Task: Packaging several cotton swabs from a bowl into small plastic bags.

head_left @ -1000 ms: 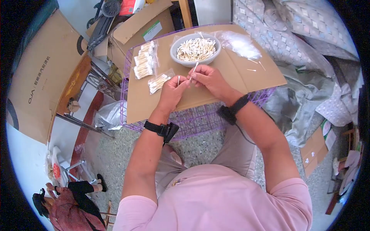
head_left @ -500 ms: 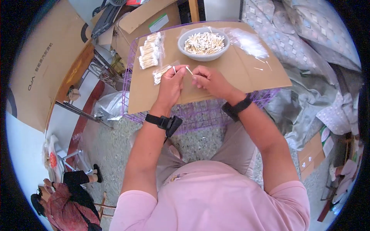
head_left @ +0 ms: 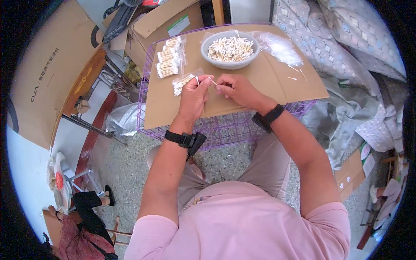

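My left hand (head_left: 194, 96) is closed, with a white cotton tip poking out between its fingers. A cotton swab (head_left: 213, 81) is pinched in my right hand (head_left: 237, 89), its near-left end meeting my left fingertips. Beside my left hand lies a clear bag of cotton swabs (head_left: 178, 88), partly hidden by that hand. Farther left, more bagged swabs (head_left: 167, 68) lie in a column. Beyond my hands stands a grey bowl (head_left: 229, 66) heaped with loose swabs (head_left: 229, 48).
Clear plastic bags (head_left: 284, 51) lie right of the bowl, with several stray swabs (head_left: 291, 78) nearby. A cardboard sheet (head_left: 260, 93) covers a purple wire frame (head_left: 225, 134). Patterned fabric (head_left: 346, 39) hangs at right. Another person (head_left: 80, 234) is at lower left.
The swab in my right hand has come closer to my left fingertips, and its white tip is now less visible. The person at lower left has shifted downward.
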The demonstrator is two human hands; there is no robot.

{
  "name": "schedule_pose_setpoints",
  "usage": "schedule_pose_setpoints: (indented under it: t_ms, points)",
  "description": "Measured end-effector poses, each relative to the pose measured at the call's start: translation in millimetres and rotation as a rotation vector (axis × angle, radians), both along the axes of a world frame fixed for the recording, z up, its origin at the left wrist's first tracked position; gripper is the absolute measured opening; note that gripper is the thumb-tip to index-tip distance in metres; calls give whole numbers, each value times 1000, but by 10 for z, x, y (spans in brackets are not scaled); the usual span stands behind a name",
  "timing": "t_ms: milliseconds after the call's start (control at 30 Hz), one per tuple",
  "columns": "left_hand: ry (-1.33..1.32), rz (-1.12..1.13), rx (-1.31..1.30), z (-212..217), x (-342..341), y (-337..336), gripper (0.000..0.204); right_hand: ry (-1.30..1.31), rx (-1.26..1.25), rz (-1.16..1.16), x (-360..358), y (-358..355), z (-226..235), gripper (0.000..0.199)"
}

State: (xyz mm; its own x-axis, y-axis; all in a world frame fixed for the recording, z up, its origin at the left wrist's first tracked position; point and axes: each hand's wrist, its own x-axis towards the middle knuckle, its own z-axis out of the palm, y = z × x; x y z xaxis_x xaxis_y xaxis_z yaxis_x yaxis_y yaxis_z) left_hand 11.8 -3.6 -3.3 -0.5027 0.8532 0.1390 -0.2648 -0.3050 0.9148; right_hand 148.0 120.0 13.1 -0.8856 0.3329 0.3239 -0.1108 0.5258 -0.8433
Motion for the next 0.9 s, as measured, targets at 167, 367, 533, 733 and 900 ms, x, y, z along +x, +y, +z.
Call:
schedule_pose_setpoints:
  t_ms: [167, 367, 533, 733, 900]
  points:
    - [-7, 3, 2, 5, 12, 12, 16, -8, -32, -13, -15, -6, -22, 15]
    - [14, 15, -4, -5, 8, 9, 17, 21, 23, -66, -29, -3, -43, 15]
    - [34, 32, -21, 7, 25, 7, 18, 83, 126, -72, -16, 2, -44, 15]
    - [46, 57, 10, -8, 8, 0, 19, 95, 55, -46, -15, -13, -45, 15]
    - [27, 30, 21, -17, -1, 1, 19, 62, 14, -29, -15, -4, -62, 16]
